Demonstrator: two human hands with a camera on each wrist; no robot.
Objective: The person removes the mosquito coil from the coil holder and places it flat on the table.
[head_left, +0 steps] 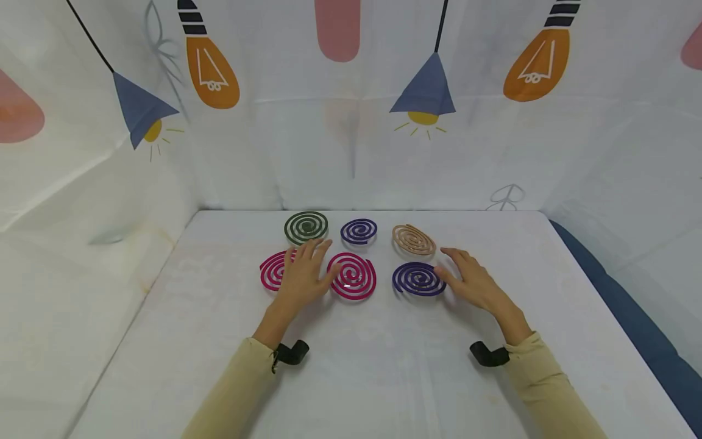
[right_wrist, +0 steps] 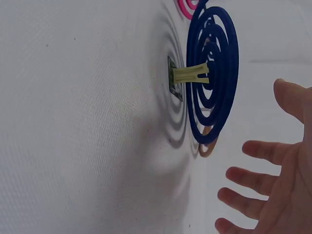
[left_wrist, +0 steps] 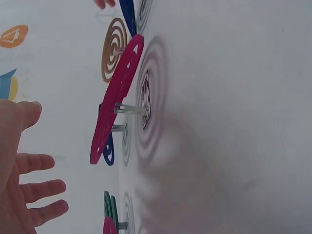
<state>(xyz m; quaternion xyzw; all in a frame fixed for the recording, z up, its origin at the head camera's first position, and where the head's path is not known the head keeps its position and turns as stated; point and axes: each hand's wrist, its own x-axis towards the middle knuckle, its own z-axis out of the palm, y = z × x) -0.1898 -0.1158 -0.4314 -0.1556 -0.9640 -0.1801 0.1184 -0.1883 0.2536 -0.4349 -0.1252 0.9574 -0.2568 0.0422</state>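
Several mosquito coils stand in two rows, those in the wrist views raised on small clip stands. My left hand (head_left: 301, 277) hovers with spread fingers between the left pink coil (head_left: 270, 272), which it partly hides, and the middle pink coil (head_left: 351, 277). In the left wrist view, that pink coil (left_wrist: 114, 105) tilts on its clear stand (left_wrist: 130, 109), apart from the fingers. My right hand (head_left: 474, 283) reaches beside the front dark blue coil (head_left: 418, 279); its loose fingers hold nothing. The right wrist view shows this blue coil (right_wrist: 229, 73) on a yellowish metal stand (right_wrist: 190, 74).
Along the back row are a green coil (head_left: 306, 227), a smaller blue coil (head_left: 359, 231) and a tan coil (head_left: 414, 239). They stand on a white table (head_left: 373, 366). A printed white curtain (head_left: 307, 152) hangs behind; blue fabric (head_left: 631, 299) lies past the right edge.
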